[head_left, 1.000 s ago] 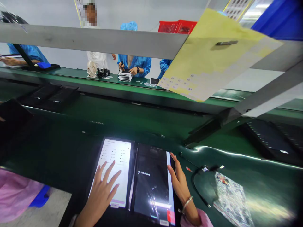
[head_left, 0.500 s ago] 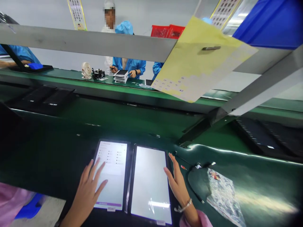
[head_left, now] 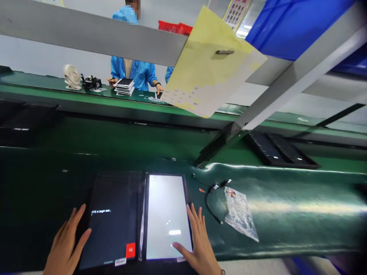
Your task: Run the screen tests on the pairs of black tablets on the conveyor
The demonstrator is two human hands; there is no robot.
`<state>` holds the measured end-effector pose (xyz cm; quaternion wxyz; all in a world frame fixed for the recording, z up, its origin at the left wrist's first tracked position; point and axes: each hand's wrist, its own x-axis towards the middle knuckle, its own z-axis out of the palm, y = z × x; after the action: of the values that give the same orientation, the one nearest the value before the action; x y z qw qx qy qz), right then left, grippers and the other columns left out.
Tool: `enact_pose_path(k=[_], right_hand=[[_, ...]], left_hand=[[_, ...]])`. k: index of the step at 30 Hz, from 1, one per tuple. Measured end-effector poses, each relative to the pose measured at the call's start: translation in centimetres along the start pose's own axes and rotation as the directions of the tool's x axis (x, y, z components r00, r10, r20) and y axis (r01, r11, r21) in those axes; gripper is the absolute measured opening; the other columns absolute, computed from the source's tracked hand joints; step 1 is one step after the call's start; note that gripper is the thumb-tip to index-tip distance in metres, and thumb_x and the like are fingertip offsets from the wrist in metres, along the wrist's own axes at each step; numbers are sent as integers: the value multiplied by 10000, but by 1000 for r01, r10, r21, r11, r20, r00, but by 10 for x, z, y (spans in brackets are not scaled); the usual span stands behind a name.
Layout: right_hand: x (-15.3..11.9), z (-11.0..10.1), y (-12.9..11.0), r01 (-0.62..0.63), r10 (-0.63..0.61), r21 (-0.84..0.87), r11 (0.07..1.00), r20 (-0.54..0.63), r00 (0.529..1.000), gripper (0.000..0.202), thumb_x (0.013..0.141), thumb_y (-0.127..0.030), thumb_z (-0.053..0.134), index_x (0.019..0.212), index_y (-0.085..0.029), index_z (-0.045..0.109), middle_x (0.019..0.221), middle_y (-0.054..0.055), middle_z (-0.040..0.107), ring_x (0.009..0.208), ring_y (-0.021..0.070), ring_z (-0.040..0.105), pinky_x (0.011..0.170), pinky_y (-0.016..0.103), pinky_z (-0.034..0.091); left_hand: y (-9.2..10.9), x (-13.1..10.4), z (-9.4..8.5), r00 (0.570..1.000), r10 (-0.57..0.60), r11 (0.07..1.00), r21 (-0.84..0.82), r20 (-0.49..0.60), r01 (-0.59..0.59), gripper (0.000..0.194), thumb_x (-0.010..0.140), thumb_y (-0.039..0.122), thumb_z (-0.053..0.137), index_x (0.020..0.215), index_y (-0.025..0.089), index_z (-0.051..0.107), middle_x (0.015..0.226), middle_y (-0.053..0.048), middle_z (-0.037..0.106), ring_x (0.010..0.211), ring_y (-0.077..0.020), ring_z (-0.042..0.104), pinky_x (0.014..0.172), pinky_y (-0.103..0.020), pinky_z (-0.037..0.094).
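Two tablets lie side by side on the green bench mat. The left tablet [head_left: 113, 229] shows a dark screen with the words "OTG is begin test..." and a red "Fail" box. A nearly blank white screen glows on the right tablet [head_left: 166, 210]. My left hand [head_left: 67, 244] is open beside the left tablet's left edge, thumb near that edge. My right hand [head_left: 199, 240] is open at the right tablet's lower right, its thumb over the screen; whether it touches the glass I cannot tell. Neither hand holds anything.
Right of the tablets lie a short black cable [head_left: 210, 204] and a clear plastic bag [head_left: 241, 214]. Black trays [head_left: 278, 151] rest farther right. A slanted grey post [head_left: 266, 88] and a hanging yellow sheet [head_left: 212, 72] stand ahead. A co-worker in blue [head_left: 143, 72] is across the bench.
The left tablet's screen went from a white menu to a dark test page. My left hand moved off its screen to the left; my right thumb came over the right screen. The view shifted right.
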<state>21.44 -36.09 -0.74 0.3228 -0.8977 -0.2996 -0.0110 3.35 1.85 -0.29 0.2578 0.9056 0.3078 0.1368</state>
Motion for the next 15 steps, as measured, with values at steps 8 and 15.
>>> enact_pose_path(k=[8, 15], right_hand=[[3, -3, -7, 65, -60, -182, 981, 37, 998, 1210, 787, -416, 844, 1641, -197, 16, 1647, 190, 194, 1486, 521, 83, 1084, 802, 290], [4, -1, -10, 98, -94, -264, 959, 28, 995, 1345, 679, -548, 917, 1637, -159, 57, 1635, 234, 193, 1470, 557, 115, 1050, 817, 324]], left_hand=[[-4, -1, 3, 998, 23, 997, 71, 53, -27, 720, 960, 649, 305, 1564, 260, 339, 1594, -91, 435, 1502, -377, 323, 1152, -703, 372], [-5, 0, 4, 998, 18, 996, 87, 65, -23, 724, 958, 662, 280, 1562, 268, 344, 1599, -73, 429, 1514, -349, 309, 1170, -690, 354]])
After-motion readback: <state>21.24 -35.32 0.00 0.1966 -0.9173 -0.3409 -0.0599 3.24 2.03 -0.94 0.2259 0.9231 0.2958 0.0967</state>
